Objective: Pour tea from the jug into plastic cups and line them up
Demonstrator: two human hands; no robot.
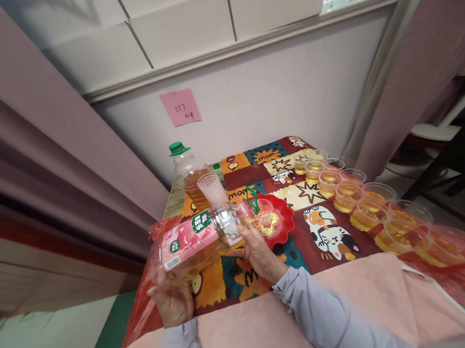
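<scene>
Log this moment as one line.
left hand: under pink-labelled bottle; right hand: on its other end; bottle: tilted; cups of yellow liquid: right side; green-capped bottle: upright

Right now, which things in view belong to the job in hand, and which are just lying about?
Seemingly in use:
labelled bottle, tilted in left hand and right hand
red tray beside it
part-filled cups at right
stacked cups, probably
green-capped bottle, perhaps

Seemingly just lying about:
pink note
patterned matting
</scene>
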